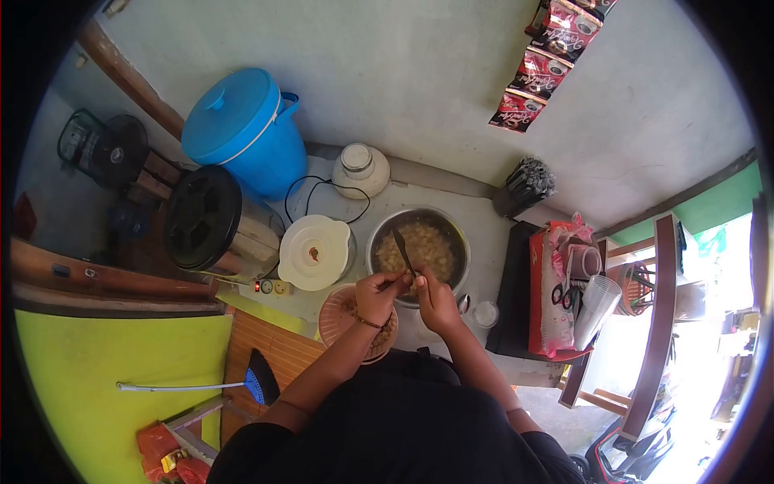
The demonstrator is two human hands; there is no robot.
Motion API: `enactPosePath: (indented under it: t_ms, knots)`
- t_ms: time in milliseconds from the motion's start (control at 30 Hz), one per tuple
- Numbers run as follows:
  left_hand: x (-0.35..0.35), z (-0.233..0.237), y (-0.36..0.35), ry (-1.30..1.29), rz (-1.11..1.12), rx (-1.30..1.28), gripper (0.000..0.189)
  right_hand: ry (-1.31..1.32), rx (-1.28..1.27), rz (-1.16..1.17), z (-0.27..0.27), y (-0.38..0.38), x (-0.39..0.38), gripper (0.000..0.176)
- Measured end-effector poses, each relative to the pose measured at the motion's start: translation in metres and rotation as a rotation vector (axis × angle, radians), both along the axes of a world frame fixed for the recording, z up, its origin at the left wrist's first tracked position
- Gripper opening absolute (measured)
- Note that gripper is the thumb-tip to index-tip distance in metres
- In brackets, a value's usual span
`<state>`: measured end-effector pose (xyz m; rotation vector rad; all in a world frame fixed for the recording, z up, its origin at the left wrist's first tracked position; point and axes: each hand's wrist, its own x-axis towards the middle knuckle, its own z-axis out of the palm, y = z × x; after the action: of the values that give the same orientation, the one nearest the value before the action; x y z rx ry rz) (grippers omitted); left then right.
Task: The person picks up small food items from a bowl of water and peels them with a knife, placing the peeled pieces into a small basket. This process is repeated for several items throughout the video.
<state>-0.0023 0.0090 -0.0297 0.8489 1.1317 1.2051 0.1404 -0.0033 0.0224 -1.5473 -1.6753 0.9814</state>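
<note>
My right hand (436, 302) is closed around a dark-bladed knife (401, 247), its tip pointing up and away from me. Close beside it, my left hand (377, 298) has its fingers pinched together near the knife's lower end; whatever they hold is too small to make out. Both hands are above the near rim of a metal bowl (467, 246), which contains pale chunks (425, 248) in liquid. Under my left wrist sits a pink ribbed basin (333, 316) with small brownish bits in it, partly covered by my arm.
A cream-lidded container (310, 252), a white round jar (360, 171) and a blue lidded bucket (242, 129) stand left of the bowl. To the right are a spoon (463, 303), a clear cup (485, 315), and a red box (548, 298) with scissors and plastic cups.
</note>
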Motion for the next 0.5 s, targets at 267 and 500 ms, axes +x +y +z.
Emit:
enactPosePath:
  t_ms: [267, 500]
  knots:
    - [0.004, 0.006, -0.006, 0.164, -0.143, 0.033, 0.014, -0.057, -0.022, -0.065, -0.024, 0.003, -0.003, 0.04]
    - [-0.018, -0.028, 0.009, 0.326, -0.206, 0.143, 0.018, -0.008, -0.147, -0.097, -0.034, 0.011, 0.006, 0.047]
